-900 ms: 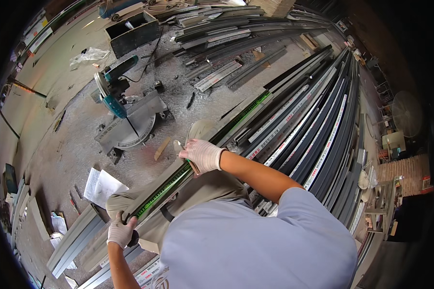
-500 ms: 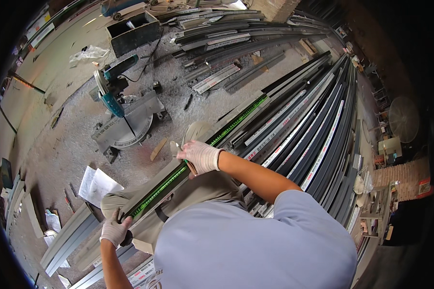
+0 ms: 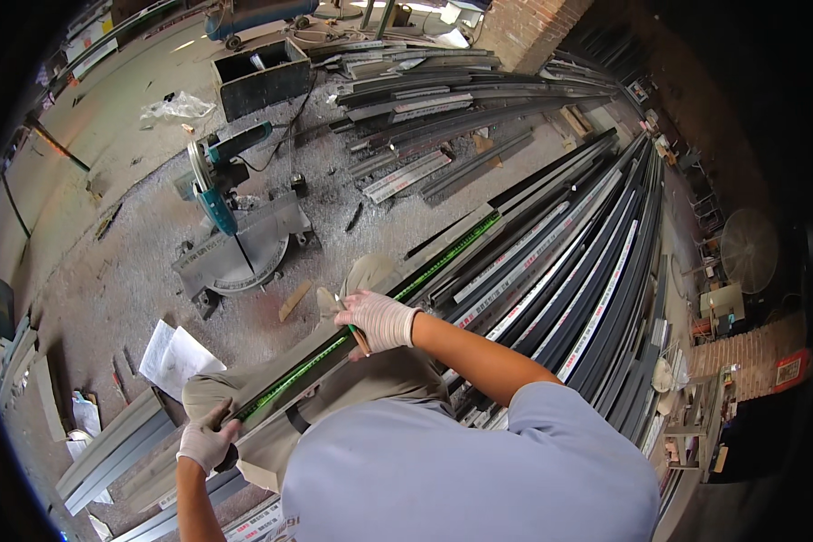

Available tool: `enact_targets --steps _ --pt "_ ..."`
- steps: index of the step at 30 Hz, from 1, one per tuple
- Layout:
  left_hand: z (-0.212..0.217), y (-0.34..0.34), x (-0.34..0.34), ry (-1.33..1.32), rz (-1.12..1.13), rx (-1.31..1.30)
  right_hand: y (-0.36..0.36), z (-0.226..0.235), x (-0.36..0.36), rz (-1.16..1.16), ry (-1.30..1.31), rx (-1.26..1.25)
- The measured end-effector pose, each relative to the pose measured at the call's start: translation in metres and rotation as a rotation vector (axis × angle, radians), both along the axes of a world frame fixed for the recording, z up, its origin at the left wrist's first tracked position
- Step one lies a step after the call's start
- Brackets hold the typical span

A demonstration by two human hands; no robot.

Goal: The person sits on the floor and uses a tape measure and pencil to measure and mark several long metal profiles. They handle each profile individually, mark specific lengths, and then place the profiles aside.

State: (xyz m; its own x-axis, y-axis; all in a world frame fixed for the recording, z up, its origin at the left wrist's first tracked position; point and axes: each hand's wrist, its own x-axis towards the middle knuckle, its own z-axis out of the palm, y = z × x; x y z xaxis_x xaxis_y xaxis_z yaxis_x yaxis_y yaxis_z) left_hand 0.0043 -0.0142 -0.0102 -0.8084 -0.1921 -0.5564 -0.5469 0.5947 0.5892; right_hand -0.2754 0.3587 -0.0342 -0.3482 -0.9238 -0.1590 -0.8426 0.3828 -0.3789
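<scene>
A long grey metal profile [image 3: 432, 256] lies slantwise across my thighs, and a green tape measure blade [image 3: 461, 241] is stretched along it. My left hand [image 3: 206, 441], in a pale glove, is closed at the near-left end of the blade, thumb beside it. Below that palm shows a dark rounded thing [image 3: 228, 459], mostly hidden; I cannot tell whether it is the tape's case. My gloved right hand [image 3: 379, 321] rests on the profile near its middle. Between its closed fingers is a slim pencil [image 3: 361, 341], slanting across the profile's edge beside the blade.
A teal mitre saw [image 3: 235, 230] stands on the floor ahead, left. Long dark and white-labelled profiles [image 3: 551, 271] lie bundled to my right, with more stacked beyond. Paper sheets [image 3: 179, 357] lie by my left knee. A black open box [image 3: 260, 86] stands behind the saw.
The whole view has shifted slightly. My left hand sits a little further left and lower in the picture; my right hand keeps its place on the profile with the pencil.
</scene>
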Motion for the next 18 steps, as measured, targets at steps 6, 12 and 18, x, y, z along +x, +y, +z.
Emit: enact_targets --steps 6,12,18 --pt "-0.004 -0.006 0.005 0.063 0.031 0.093 0.001 -0.003 0.001 -0.015 -0.013 0.008" --pt "-0.005 0.002 0.008 0.042 0.057 0.124 0.004 -0.009 0.000 0.011 -0.028 -0.039" --pt "-0.007 0.002 0.006 0.077 -0.012 0.069 0.009 -0.020 -0.003 0.020 0.004 -0.099"
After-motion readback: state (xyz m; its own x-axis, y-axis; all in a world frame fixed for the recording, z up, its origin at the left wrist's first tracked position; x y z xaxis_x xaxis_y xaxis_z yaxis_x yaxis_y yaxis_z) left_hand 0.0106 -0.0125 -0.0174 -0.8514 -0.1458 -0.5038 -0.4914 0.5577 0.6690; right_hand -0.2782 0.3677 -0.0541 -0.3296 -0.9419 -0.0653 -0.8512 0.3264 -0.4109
